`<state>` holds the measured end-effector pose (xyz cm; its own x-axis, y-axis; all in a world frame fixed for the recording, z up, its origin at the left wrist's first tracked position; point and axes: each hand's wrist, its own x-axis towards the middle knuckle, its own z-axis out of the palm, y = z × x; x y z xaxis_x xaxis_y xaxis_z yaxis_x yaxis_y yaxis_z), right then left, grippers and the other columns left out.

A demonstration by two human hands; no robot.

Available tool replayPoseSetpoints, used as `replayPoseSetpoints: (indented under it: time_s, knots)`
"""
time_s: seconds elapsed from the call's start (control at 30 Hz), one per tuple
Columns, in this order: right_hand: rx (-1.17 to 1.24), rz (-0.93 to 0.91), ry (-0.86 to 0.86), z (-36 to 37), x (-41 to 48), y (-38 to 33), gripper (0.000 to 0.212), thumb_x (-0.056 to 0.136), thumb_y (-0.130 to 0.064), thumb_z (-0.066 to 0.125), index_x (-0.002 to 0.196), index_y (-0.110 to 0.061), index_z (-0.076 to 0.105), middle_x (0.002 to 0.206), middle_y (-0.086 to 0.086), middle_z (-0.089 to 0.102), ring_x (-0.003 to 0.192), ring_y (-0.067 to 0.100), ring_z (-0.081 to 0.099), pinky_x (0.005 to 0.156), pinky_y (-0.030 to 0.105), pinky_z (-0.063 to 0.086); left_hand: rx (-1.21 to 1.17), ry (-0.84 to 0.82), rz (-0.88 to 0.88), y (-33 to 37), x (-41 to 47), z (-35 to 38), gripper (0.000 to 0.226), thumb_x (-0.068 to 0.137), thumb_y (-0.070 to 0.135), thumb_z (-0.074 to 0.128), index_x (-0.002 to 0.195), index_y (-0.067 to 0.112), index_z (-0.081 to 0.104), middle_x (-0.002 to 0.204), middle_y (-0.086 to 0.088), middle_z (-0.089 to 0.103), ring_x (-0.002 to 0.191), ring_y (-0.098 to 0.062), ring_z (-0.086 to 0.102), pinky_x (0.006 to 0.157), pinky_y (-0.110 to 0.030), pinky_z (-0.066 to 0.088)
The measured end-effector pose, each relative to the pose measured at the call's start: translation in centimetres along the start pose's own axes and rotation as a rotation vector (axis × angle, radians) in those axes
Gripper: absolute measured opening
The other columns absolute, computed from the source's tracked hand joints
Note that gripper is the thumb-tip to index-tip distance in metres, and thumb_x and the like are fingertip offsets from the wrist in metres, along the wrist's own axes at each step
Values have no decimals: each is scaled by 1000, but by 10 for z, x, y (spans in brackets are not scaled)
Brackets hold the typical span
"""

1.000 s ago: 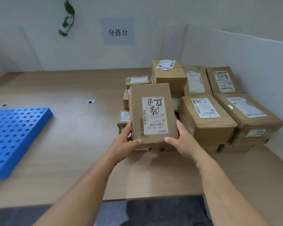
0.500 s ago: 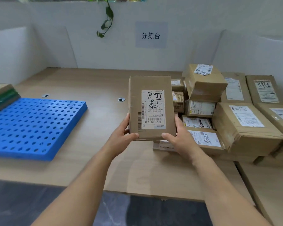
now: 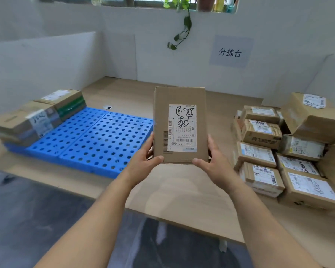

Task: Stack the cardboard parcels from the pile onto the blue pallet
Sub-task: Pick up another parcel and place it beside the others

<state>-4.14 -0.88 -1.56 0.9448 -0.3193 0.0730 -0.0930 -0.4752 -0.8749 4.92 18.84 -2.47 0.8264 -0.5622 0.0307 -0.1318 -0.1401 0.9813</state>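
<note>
Parcel (image 3: 180,124) aloft between left hand (image 3: 143,163) and right hand (image 3: 214,163), thumbs on top

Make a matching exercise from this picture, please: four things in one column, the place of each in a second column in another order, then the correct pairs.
Things
1. held parcel
2. blue pallet
3. parcel pile
4. hanging plant

Places
A. on the table, right side
B. hanging down the back wall
C. gripped between the left hand and right hand, off the table
D. on the table, left side, bearing stacked parcels at its far left

Pairs: 1-C, 2-D, 3-A, 4-B
</note>
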Motion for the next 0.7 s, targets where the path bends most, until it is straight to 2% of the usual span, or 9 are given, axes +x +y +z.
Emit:
replayPoseSetpoints:
  time_s: [0.1, 0.2, 0.27, 0.4, 0.47, 0.57, 0.7]
  knots:
    - [60, -37, -30, 38, 6, -24, 82, 84, -6, 66, 142, -43, 23, 114, -31, 50, 104, -5, 55, 91, 16, 43, 29, 29, 1, -9, -10, -50, 73, 92, 8, 56, 143, 46, 19, 113, 41, 45, 118, 3, 50, 102, -24, 40]
    - [91, -59, -45, 73, 13, -40, 78, 83, -2, 67, 121, -58, 26, 106, -32, 54, 95, -13, 57, 76, 7, 46, 76, 20, -14, -17, -21, -96, 77, 91, 14, 60, 143, 49, 17, 116, 44, 40, 121, 2, 46, 102, -27, 40]
    - [103, -70, -54, 95, 17, -48, 79, 82, -1, 67, 115, -63, 28, 102, -33, 56, 94, -16, 57, 72, 4, 45, 95, 10, -30, -23, -28, -123, 81, 89, 16, 64, 139, 56, 14, 117, 46, 38, 122, 1, 43, 100, -27, 39]
    - [105, -83, -81, 132, 31, -63, 79, 82, 0, 67, 114, -62, 31, 100, -32, 58, 94, -16, 57, 73, 4, 46, 103, 51, -43, -35, -35, -163, 84, 87, 15, 66, 138, 57, 15, 119, 45, 38, 123, -1, 44, 99, -26, 39]
    - [111, -91, -93, 148, 41, -67, 81, 81, 1, 68, 118, -60, 30, 101, -33, 58, 95, -15, 58, 74, 5, 46, 101, 71, -46, -42, -34, -180, 85, 87, 14, 66, 140, 55, 15, 120, 43, 39, 125, -3, 44, 104, -31, 39]
    - [123, -94, -121, 171, 60, -69, 83, 81, 1, 68, 115, -63, 28, 106, -32, 56, 98, -13, 58, 75, 7, 47, 103, 86, -67, -53, -26, -202, 85, 86, 17, 67, 143, 52, 14, 123, 42, 39, 129, -5, 42, 109, -38, 36]
    - [148, -70, -149, 201, 90, -67, 83, 79, -3, 71, 131, -54, 31, 116, -20, 60, 108, 2, 59, 89, 23, 50, 105, 99, -94, -67, -9, -231, 85, 87, 17, 66, 146, 48, 14, 133, 34, 39, 130, -5, 41, 107, -36, 38]
